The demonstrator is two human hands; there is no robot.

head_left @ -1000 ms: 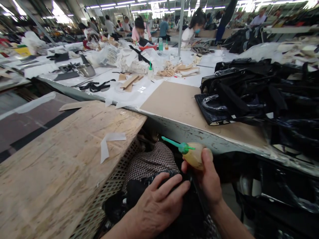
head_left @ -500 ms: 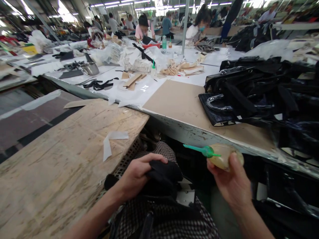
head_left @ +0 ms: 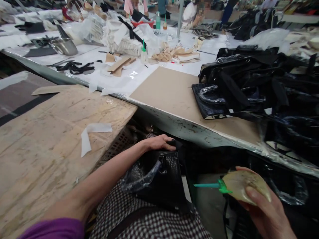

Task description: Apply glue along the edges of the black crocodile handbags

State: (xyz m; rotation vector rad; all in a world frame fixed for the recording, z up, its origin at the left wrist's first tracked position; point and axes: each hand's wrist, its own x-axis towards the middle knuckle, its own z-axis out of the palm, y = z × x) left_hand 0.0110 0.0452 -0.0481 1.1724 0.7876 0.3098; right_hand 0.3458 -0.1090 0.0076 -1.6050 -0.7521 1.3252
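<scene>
On my lap rests a black crocodile-patterned handbag (head_left: 161,181), its handle wrapped in clear plastic. My left hand (head_left: 160,142) grips the bag's upper far edge, fingers closed on the black material. Off to the right, my right hand (head_left: 264,202) is wrapped round a yellowish squeeze glue bottle (head_left: 245,186). The bottle lies on its side in the hand, its green nozzle pointing left towards the bag but apart from it. A pale strip shows along the bag's right side.
A worn wooden board (head_left: 50,142) at left carries a bent white strip (head_left: 92,134). Ahead, the white table holds brown cardboard (head_left: 164,89), a pile of black bags (head_left: 249,83), a small glue bottle (head_left: 144,54) and a metal pot (head_left: 64,45). People sit farther back.
The bag on my lap has turned so its patterned face and handle show. My left hand has shifted to its far edge. The glue bottle has moved right and lower.
</scene>
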